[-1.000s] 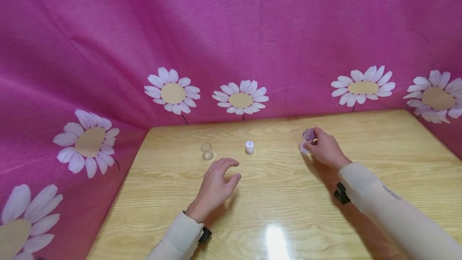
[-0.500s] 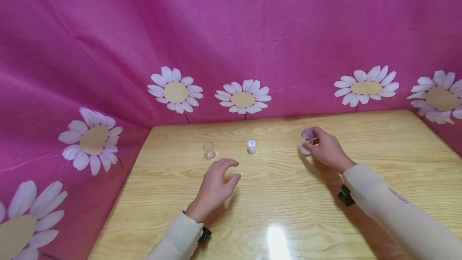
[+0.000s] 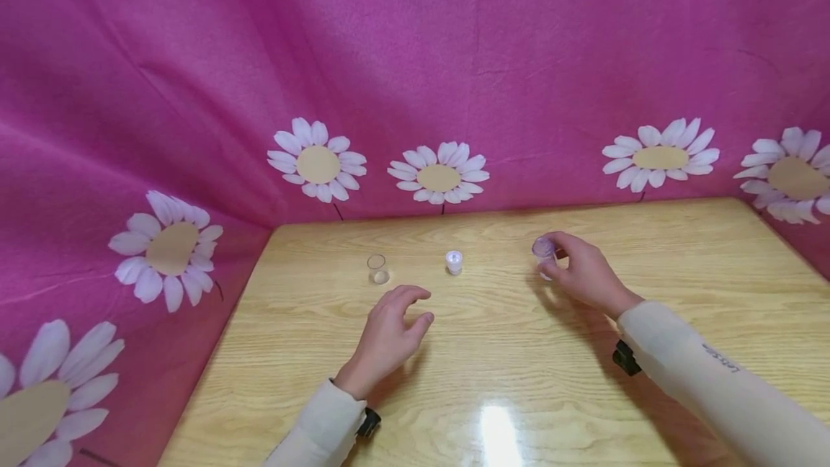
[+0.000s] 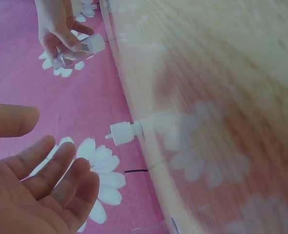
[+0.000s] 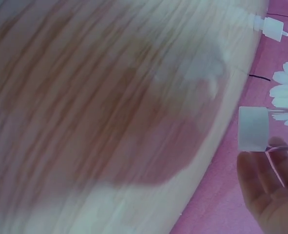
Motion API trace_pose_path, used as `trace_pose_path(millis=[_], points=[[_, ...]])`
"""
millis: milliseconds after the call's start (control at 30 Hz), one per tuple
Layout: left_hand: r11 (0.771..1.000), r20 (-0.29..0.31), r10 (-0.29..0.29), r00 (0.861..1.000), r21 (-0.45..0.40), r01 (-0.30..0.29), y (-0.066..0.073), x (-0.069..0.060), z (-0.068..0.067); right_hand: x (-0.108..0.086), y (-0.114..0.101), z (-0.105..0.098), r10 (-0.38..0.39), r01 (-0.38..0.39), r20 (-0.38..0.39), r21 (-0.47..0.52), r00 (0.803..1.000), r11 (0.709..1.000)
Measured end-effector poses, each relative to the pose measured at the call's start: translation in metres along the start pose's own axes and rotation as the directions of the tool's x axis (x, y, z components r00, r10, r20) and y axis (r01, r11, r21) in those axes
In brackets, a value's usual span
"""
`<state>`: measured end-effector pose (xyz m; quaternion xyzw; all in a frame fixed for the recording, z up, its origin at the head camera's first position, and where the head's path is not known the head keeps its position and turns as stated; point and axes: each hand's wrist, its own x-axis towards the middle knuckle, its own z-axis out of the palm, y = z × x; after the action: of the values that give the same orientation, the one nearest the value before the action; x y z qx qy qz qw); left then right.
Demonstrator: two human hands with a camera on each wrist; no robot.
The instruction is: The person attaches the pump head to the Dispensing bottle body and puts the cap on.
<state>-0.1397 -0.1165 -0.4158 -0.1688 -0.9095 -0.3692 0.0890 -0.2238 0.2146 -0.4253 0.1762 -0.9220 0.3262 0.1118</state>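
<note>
My right hand [image 3: 586, 272] holds a small clear container [image 3: 543, 249] with a white end, thumb and fingers round its clear part. In the right wrist view the white end [image 5: 253, 129] faces the tabletop and seems slightly above it. My left hand [image 3: 389, 337] is apart from everything, its fingers loosely bent, palm visible in the left wrist view. Ahead of it stand a clear cup [image 3: 378, 270] and a small white cylinder [image 3: 454, 262]. The left wrist view shows the white cylinder [image 4: 122, 133] with a thin nub on top and a narrower foot.
The light wooden table [image 3: 480, 352] carries these things towards its far side. A pink cloth [image 3: 519, 56] printed with daisies rises behind the far edge and along the left. A bright light reflection [image 3: 498, 434] shows near the front.
The container in my right hand has tilted, its clear upper end coming left and towards me. The left hand stays as it was. The head view has shifted slightly.
</note>
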Motion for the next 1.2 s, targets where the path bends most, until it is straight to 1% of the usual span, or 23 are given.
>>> trace_pose_path(millis=[100,333,533,600,767,900,1000,1200], points=[[1.0,0.0,0.006,1.0,0.004,-0.006,0.0,0.001,0.002,0.0,-0.001,0.002,-0.037,0.037,-0.005,0.002,0.999,0.999],[1.0,0.002,0.005,1.0,0.003,-0.005,-0.001,0.003,0.003,0.001,-0.003,0.007,-0.089,0.09,0.02,-0.023,0.996,0.996],[1.0,-0.005,-0.002,1.0,-0.008,0.002,-0.002,0.003,0.004,0.004,-0.006,0.012,-0.123,0.122,-0.006,-0.044,0.992,0.991],[1.0,-0.008,-0.006,1.0,-0.018,0.006,-0.003,0.003,0.003,0.004,-0.007,0.013,-0.137,0.137,-0.003,-0.043,0.991,0.99],[1.0,-0.028,0.0,1.0,-0.022,-0.001,-0.003,0.007,0.001,0.006,-0.012,0.017,-0.207,0.207,0.022,-0.025,0.978,0.978],[0.999,-0.035,-0.015,0.999,-0.04,0.013,-0.002,0.009,-0.001,0.009,-0.019,0.02,-0.267,0.267,0.008,-0.025,0.964,0.963],[0.999,-0.023,-0.024,0.999,-0.046,0.023,-0.003,0.009,0.0,0.01,-0.025,0.022,-0.283,0.284,0.008,-0.024,0.959,0.959],[0.999,-0.014,-0.03,0.999,-0.039,0.03,-0.004,0.011,0.002,0.008,-0.034,0.022,-0.28,0.28,0.044,-0.011,0.959,0.96]])
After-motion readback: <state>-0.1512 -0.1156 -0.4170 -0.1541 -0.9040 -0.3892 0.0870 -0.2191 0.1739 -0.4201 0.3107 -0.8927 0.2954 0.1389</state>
